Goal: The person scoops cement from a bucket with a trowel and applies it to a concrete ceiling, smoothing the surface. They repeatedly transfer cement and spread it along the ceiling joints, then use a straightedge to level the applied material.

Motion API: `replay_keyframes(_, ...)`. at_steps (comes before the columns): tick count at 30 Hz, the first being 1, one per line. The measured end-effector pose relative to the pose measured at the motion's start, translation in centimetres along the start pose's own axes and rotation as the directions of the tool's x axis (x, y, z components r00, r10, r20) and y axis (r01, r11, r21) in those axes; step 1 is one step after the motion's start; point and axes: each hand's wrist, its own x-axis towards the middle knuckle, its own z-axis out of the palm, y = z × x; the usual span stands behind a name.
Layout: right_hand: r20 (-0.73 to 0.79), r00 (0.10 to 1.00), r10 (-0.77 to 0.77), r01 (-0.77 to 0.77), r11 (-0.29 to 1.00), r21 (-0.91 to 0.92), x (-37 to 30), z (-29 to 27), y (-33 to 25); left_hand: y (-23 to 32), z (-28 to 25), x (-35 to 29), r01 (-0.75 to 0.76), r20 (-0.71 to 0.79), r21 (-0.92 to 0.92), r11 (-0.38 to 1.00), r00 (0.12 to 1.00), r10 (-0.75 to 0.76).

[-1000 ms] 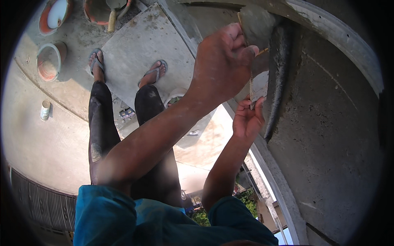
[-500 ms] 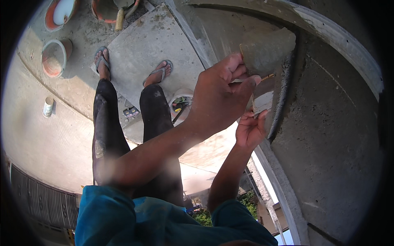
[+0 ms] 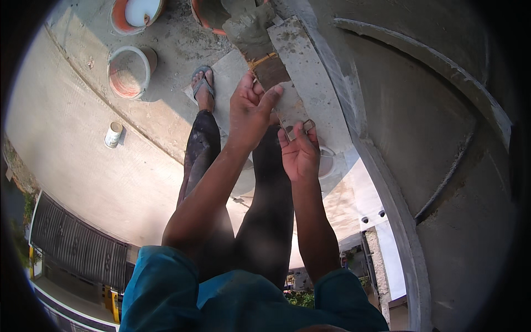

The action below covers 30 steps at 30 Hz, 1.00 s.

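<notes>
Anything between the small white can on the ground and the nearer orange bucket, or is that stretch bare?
In the head view, only bare concrete ground shows between the small white can and the orange bucket. Nothing stands there.

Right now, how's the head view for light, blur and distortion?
Head view: hard sunlight, bright glare on the floor; both hands on the trowel are sharp; fisheye bends the wall ledge; dark vignette at the rim.

The left hand (image 3: 249,110) hides the trowel (image 3: 260,41) handle; right foot unseen.
</notes>
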Motion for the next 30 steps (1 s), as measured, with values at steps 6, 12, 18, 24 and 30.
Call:
replay_keyframes(6, -0.168, 0.983, -0.071, -0.095, 0.588, -0.803, 14.5, 2.1, 6.4, 5.2, -10.6, 8.7, -0.067, 0.053, 0.437, 0.897, 0.997, 0.049)
replay_keyframes(12, -0.072, 0.929, -0.362, -0.001, 0.194, -0.981, 29.8, 8.4, 13.0, 7.3, -16.1, 16.8, -0.084, 0.084, 0.814, 0.575, 0.996, 0.025)
replay_keyframes(18, -0.084, 0.964, -0.252, -0.117, -0.121, -0.986, 28.8, 13.1, 11.7, 7.8, -18.1, 21.8, -0.070, 0.049, 0.906, 0.417, 0.997, 0.060)
replay_keyframes(24, 0.037, 0.926, -0.376, 0.013, -0.065, -0.998, 22.8, 8.4, 13.2, 9.3, -16.9, 24.5, 0.058, -0.024, 0.937, 0.345, 0.995, -0.102)
replay_keyframes(30, 0.152, 0.834, -0.530, 0.263, 0.140, -0.955, 20.2, 8.4, 14.8, 8.9, -16.2, 27.0, 0.054, -0.019, 0.974, 0.221, 0.987, -0.157)
